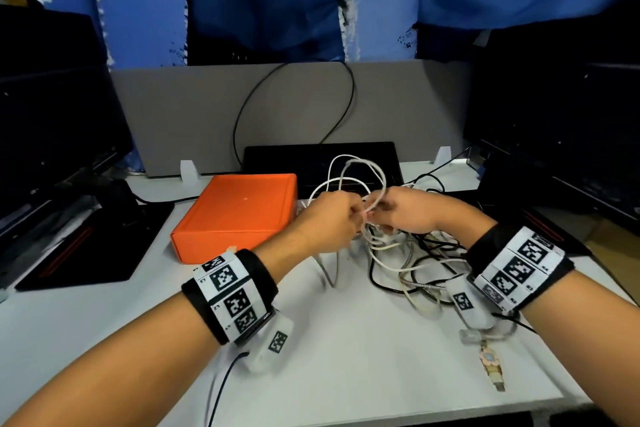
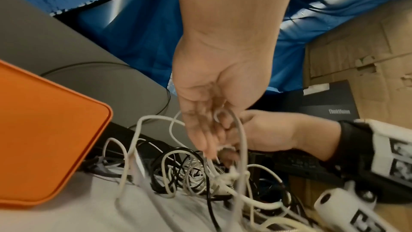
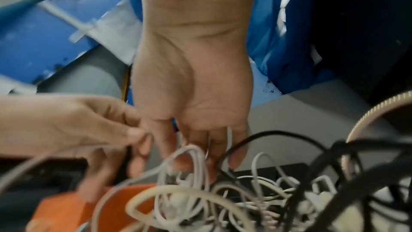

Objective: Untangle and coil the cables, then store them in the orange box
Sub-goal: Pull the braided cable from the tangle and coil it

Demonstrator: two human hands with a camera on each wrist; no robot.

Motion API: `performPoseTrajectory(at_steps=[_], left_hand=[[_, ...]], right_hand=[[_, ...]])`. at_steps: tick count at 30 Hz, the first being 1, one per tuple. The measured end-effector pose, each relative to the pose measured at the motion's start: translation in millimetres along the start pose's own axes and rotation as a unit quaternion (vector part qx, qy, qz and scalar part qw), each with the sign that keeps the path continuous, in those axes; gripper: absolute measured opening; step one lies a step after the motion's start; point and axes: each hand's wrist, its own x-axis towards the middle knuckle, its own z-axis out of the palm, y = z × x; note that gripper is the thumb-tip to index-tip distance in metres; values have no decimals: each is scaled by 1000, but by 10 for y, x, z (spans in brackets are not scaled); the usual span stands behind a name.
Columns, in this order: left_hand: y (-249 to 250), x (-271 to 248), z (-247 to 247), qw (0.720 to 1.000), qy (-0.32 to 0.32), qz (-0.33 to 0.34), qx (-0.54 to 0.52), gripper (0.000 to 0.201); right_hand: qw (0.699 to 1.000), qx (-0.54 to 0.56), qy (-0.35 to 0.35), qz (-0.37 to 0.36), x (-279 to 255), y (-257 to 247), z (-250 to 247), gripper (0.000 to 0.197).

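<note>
A: What does the left hand (image 1: 329,222) do?
B: It is raised above the table (image 1: 346,340), fingers curled, pinching a white cable (image 1: 360,173) at its thumb and fingertips. The wrist view shows the strand running through the fingers (image 2: 200,130).

A: And the right hand (image 1: 408,215)?
B: It meets the left hand over the tangle (image 1: 408,260). Its fingers are bent down among white strands and appear to close on the same white cable; the wrist view is blurred, so which strand exactly cannot be told.

A: How does the white cable lie?
B: It rises from the two hands in several loops standing roughly upright, the tops arching away from the person toward the keyboard (image 1: 277,156). Below the hands it drops into the tangle.

A: Where is the tangle?
B: On the table, below and to the right of the hands: white, black and one braided metal cable (image 1: 422,286) crossing one another with no single long axis. A connector with a pale ornament (image 1: 491,364) lies nearest the person, its long axis pointing toward the near table edge.

A: And the box (image 1: 239,215)?
B: Orange, closed, flat on the table, just left of the left hand, long side running left to right, slightly skewed.
</note>
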Motion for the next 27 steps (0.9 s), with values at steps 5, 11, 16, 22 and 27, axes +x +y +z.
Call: performPoseTrajectory(at_steps=[5,11,16,22,27], left_hand=[[127,-289,-182,990,-72,59,-109,24],[75,-654,-792,979,88,123,-133,24],[-122,-635,-853,998,17,-6,-59,25],[-76,-271,-618,993,98,-35,62,19],[7,-34,-510,964,150,-72,208,17]], right_hand=[[975,-194,21,105,92,375,-47,28],[966,-226,-34,117,141,517,-208,31],[999,-21,3,48,181,201,-324,44],[984,78,146,61,336,-69,-363,31],[957,-213,56,189,370,98,-356,10]])
